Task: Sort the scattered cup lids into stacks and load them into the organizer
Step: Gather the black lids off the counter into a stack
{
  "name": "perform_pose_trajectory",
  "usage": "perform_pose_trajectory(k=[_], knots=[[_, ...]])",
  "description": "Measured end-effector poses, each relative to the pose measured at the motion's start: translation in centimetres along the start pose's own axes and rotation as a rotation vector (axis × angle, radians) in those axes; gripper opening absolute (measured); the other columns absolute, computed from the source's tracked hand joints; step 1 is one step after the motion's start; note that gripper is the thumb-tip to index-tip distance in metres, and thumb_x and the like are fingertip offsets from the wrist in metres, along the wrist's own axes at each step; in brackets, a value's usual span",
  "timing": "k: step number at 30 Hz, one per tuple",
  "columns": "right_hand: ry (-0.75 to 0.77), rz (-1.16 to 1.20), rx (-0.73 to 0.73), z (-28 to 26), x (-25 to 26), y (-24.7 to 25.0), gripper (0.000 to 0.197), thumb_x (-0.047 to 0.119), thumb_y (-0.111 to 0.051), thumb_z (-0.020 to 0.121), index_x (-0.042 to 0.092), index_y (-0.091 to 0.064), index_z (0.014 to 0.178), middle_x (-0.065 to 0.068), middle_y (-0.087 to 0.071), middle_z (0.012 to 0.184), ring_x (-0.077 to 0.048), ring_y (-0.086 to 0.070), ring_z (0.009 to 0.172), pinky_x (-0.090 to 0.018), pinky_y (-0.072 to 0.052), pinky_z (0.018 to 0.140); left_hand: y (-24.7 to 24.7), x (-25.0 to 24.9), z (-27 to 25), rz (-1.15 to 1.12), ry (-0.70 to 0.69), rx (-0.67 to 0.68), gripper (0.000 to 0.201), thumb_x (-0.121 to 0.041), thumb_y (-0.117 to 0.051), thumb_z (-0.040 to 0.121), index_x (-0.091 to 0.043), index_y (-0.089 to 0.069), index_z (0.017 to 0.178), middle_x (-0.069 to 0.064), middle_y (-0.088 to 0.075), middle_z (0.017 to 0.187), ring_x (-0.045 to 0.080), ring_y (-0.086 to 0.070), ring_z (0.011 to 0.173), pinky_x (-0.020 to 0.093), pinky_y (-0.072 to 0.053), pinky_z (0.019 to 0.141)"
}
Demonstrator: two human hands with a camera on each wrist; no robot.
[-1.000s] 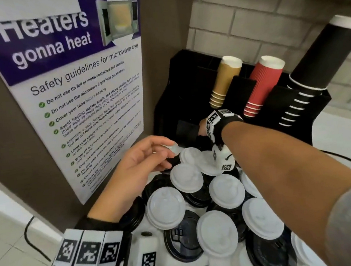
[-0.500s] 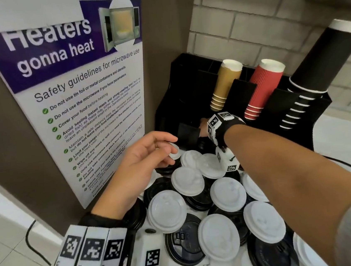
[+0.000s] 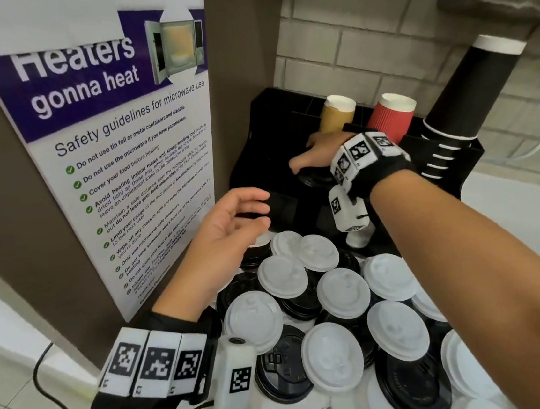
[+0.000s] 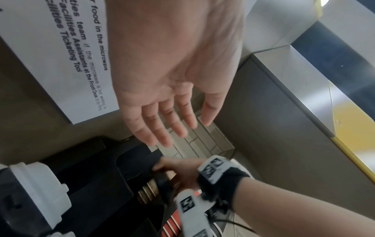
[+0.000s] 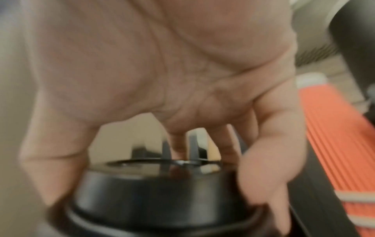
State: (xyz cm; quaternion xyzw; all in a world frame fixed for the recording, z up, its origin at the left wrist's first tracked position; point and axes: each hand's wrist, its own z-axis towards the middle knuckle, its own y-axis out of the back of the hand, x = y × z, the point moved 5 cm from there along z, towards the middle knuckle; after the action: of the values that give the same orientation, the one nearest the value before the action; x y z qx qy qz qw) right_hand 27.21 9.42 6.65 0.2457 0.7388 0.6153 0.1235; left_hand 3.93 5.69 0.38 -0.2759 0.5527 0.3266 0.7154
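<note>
Several white lids (image 3: 342,291) and black lids (image 3: 282,369) lie scattered and overlapping on the counter. Behind them stands the black organizer (image 3: 264,131). My right hand (image 3: 308,167) is over the organizer's compartments and grips a black lid (image 5: 162,192) by its rim between thumb and fingers. The same black lid (image 3: 316,179) shows only partly under that hand in the head view. My left hand (image 3: 264,210) hovers above the far left of the pile, fingers loosely spread and holding nothing; its fingers (image 4: 162,128) look straight in the left wrist view.
Stacks of tan cups (image 3: 335,114), red cups (image 3: 393,118) and black cups (image 3: 470,96) lean out of the organizer's back slots. A brown wall with a microwave poster (image 3: 123,153) closes the left side. Grey brick wall stands behind.
My right hand has risen from the far edge of the pile to over the organizer. My left hand has lifted off the small white lid it touched and spread its fingers.
</note>
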Motion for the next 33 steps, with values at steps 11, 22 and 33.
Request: perform_pose_trajectory(k=[11, 22, 33], knots=[[0.472, 0.905, 0.249, -13.1, 3.0, -2.3, 0.045, 0.024, -0.070, 0.082, 0.028, -0.050, 0.122, -0.017, -0.062, 0.117, -0.028, -0.066, 0.102, -0.040, -0.058, 0.076, -2.2, -1.9, 0.0, -0.061, -0.127, 0.028, 0.091, -0.043, -0.085, 0.054, -0.057, -0.037, 0.130, -0.010, -0.045, 0.141, 0.010, -0.053, 0.125, 0.030, -0.055, 0.089], [0.528, 1.026, 0.125, -16.0, 1.1, -3.0, 0.054, 0.024, -0.072, 0.074, 0.038, -0.057, 0.123, -0.005, -0.061, 0.119, -0.021, -0.066, 0.106, -0.046, -0.058, 0.081, -3.0, -1.9, -1.4, -0.102, -0.157, 0.060, 0.082, -0.035, -0.087, 0.059, -0.043, -0.050, 0.132, -0.013, -0.054, 0.135, 0.016, -0.057, 0.123, 0.043, -0.049, 0.102], [0.427, 1.071, 0.072, -15.5, 0.6, -3.1, 0.043, 0.044, -0.065, 0.082, 0.030, -0.056, 0.121, -0.004, -0.061, 0.119, -0.019, -0.064, 0.107, -0.040, -0.057, 0.081, -1.9, -3.1, -1.6, -0.118, -0.143, -0.016, 0.072, -0.037, -0.083, 0.058, -0.046, -0.052, 0.123, -0.005, -0.055, 0.127, 0.018, -0.056, 0.120, 0.040, -0.051, 0.097]])
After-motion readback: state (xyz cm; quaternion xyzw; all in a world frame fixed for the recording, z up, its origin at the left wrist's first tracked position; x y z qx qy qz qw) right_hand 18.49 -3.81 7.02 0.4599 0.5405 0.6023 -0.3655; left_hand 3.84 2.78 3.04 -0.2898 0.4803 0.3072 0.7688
